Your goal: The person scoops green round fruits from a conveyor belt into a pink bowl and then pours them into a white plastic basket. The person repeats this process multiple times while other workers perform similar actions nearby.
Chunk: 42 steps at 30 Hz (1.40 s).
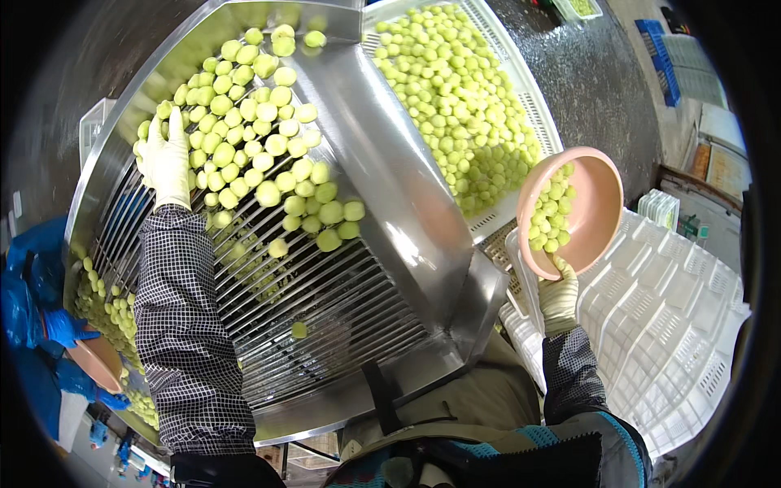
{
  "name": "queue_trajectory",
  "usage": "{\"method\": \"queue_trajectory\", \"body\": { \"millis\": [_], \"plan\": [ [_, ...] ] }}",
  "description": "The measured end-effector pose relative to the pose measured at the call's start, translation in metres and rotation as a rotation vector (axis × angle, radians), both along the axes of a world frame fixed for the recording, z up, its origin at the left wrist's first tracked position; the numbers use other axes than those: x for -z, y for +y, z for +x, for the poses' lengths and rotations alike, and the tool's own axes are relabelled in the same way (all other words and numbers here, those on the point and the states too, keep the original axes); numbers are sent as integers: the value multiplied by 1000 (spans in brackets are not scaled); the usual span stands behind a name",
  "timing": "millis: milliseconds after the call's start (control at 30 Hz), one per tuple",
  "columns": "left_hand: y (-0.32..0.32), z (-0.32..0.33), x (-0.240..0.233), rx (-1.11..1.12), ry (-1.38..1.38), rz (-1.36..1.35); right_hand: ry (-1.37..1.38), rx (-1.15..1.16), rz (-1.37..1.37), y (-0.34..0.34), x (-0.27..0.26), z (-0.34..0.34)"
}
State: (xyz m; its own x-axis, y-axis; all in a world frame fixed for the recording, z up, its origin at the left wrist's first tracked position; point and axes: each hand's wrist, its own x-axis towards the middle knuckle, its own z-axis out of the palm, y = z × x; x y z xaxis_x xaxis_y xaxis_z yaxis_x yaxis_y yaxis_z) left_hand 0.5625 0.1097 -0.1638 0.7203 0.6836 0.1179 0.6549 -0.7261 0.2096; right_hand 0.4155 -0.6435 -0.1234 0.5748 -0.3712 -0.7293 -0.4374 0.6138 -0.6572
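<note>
My left hand, in a pale glove, reaches over the steel bar grate and touches round green fruits heaped at its far part. Some fruits lie singly on the bars. In my right hand, also gloved, is the rim of a pink bowl, tilted, with several of the green fruits on its left side. The bowl is beside a white perforated crate filled with the same fruit. A wide steel rim separates grate and crate.
Stacked white crates stand at the right, below the bowl. At the left, a co-worker's blue-gloved hand is near another pink bowl and more green fruit. A white crate lies beyond the steel edge. Blue and white crates are at the upper right.
</note>
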Motion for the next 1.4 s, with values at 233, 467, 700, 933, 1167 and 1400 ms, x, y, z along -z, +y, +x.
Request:
{"method": "queue_trajectory", "body": {
  "millis": [233,467,700,933,1167,1400],
  "plan": [
    [-76,32,-4,417,-142,90,200,-147,-188,15,-31,40],
    [-206,-3,-36,397,-75,-210,306,-84,-24,0,-19,64],
    [-329,35,-50,591,-71,-460,161,-33,-41,3,-1,64],
    [-403,137,5,723,127,-745,171,-16,-78,-4,14,56],
    [-424,231,115,846,441,-48,182,34,-53,-4,26,40],
    [-419,223,155,895,399,42,101,-464,-500,-18,36,3]
  ]
}}
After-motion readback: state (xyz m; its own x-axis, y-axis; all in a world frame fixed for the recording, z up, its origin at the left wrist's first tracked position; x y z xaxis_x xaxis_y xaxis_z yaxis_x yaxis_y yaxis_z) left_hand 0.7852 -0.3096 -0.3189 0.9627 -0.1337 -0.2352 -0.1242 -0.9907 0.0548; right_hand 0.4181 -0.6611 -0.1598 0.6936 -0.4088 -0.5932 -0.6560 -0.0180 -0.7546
